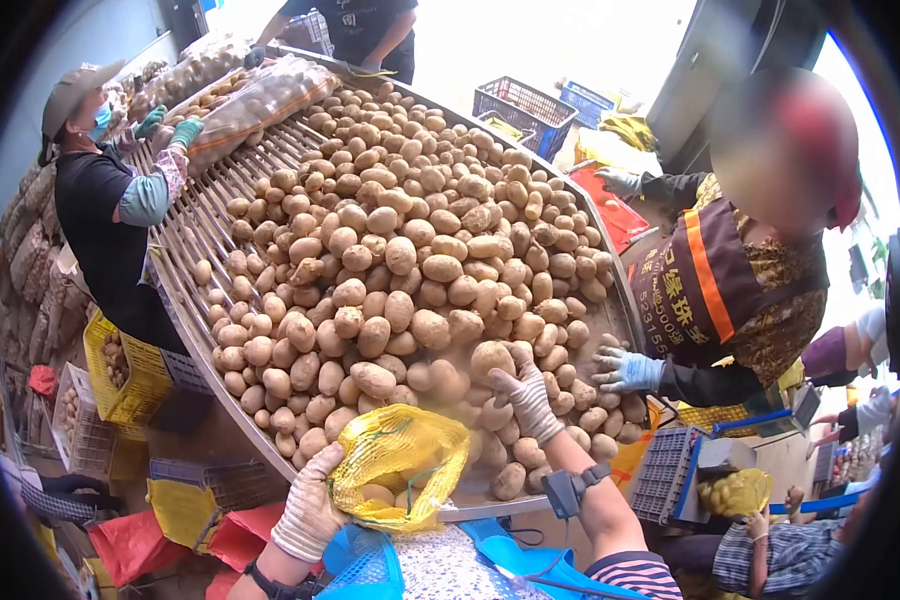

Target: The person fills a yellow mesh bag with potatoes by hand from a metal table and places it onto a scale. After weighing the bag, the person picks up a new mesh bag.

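Nearest, a blue garment (365,570) fronts the potato heap (370,230). At its edge, a yellow mesh bag (410,435) is gripped by the left hand (312,505); the right hand (532,405) clasps one potato (490,361), seemingly bagging, which calls for a wide bag mouth.

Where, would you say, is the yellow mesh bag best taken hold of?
I'd grip the yellow mesh bag by its left edge, coming from the left as the gloved left hand does: the netting looks limp, and an edge grip should leave its open mouth unblocked.
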`<state>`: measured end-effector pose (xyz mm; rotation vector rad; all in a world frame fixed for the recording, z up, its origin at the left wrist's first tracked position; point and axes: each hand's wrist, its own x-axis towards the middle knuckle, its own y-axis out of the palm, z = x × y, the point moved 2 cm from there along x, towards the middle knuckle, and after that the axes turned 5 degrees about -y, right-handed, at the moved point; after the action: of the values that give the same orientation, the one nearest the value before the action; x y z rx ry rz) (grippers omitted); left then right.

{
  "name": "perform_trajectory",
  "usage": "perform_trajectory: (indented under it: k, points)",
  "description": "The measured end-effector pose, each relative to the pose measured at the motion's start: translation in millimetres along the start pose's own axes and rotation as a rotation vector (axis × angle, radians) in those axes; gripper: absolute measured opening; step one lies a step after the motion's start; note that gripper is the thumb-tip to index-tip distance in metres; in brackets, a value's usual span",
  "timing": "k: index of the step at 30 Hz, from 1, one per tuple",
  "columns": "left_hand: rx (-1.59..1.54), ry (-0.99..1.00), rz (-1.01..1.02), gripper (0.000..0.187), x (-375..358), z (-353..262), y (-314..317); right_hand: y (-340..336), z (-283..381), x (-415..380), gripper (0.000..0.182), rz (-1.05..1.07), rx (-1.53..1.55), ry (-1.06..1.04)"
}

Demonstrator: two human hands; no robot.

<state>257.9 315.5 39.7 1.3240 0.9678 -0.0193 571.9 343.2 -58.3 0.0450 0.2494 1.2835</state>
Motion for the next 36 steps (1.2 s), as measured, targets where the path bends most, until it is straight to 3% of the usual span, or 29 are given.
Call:
perform_trajectory:
  k: [4, 6, 8, 10, 13, 16, 17, 18, 20, 21, 23, 24, 25, 26, 27, 29, 30, 31, 32, 35, 36]
  points:
    - [-0.034, -0.018, -0.026, 0.041, 15.5, 11.6, -7.4, -12.3, 1.2, -22.2, 0.06, 0.067, 0.362, -0.024]
    - [-0.021, -0.022, -0.014, 0.04, 16.9, 19.5, 0.3, -3.8, 21.7, -41.7, 0.063, 0.143, 0.745, 0.099]
    - [0.017, -0.024, -0.013, 0.04, 18.9, 27.5, 6.5, 4.8, 41.0, -52.5, 0.066, 0.06, 0.682, 0.098]
    - [0.07, 0.0, -0.03, 0.04, 28.2, 35.0, 1.0, 18.0, 54.8, -60.9, 0.063, 0.244, 1.032, 0.149]
    - [0.061, 0.011, -0.035, 0.04, 32.1, 44.2, -1.0, 50.3, 50.6, -78.8, 0.065, 0.362, 0.853, 0.123]
    - [0.064, 0.144, -0.051, 0.041, 23.7, 36.3, 17.5, 75.3, 47.6, -89.2, 0.057, 0.578, -0.589, -0.347]
    - [0.069, 0.147, -0.023, 0.041, 13.6, 28.5, 26.6, 76.3, 40.9, -90.4, 0.046, 0.663, -0.969, -0.445]
    - [0.07, 0.151, 0.006, 0.041, 6.8, 20.8, 30.2, 75.6, 38.7, -89.0, 0.046, 0.672, -0.969, -0.454]
    - [0.002, 0.059, 0.035, 0.042, 4.5, 21.6, 8.1, 77.8, 31.2, -89.1, 0.04, 1.113, -1.232, -0.327]
    - [-0.004, 0.074, -0.011, 0.042, 5.0, 20.7, -0.5, 78.3, 42.5, -89.2, 0.037, 1.09, -1.083, -0.413]
    - [-0.04, 0.082, -0.007, 0.042, 0.9, 14.2, -9.6, 85.4, 74.7, -63.6, 0.031, 0.927, -0.666, -0.156]
    - [-0.048, 0.09, -0.004, 0.042, -1.5, 8.9, -10.4, 89.2, 76.0, -40.5, 0.026, 0.683, -0.548, -0.092]
    - [-0.074, 0.084, -0.001, 0.042, -3.8, 3.9, -10.0, 92.1, 73.4, -5.8, 0.019, 0.496, -0.647, -0.492]
    - [-0.098, 0.08, 0.006, 0.042, -6.1, -2.0, -8.2, 97.1, 85.4, 22.7, 0.011, 0.328, -0.969, -0.729]
    - [-0.059, 0.074, 0.021, 0.042, -11.9, -9.2, -2.4, 100.5, 80.4, 56.3, 0.007, 0.259, -1.202, -0.831]
    - [-0.041, 0.122, -0.045, 0.04, -7.7, -19.6, -12.8, 116.4, 65.7, 96.1, 0.013, 0.38, -1.357, -0.945]
    - [-0.058, 0.109, -0.06, 0.039, -5.2, -23.2, -18.9, 128.0, 62.3, 107.2, 0.017, 0.456, -1.398, -0.993]
    - [-0.076, 0.082, -0.052, 0.038, -4.4, -27.8, -20.7, 134.7, 58.7, 116.3, 0.037, 0.611, -1.438, -0.926]
    - [-0.106, 0.11, -0.007, 0.037, -5.0, -31.0, -15.2, 133.3, 37.0, 133.7, 0.049, 0.546, -1.545, -1.03]
    - [-0.119, 0.094, -0.069, 0.036, 5.4, -45.3, -29.8, 127.1, 47.9, 156.6, 0.053, 0.11, -1.441, -0.828]
    - [-0.134, 0.086, -0.067, 0.036, 9.7, -50.2, -34.6, 118.3, 49.7, 162.7, 0.052, 0.08, -1.382, -0.713]
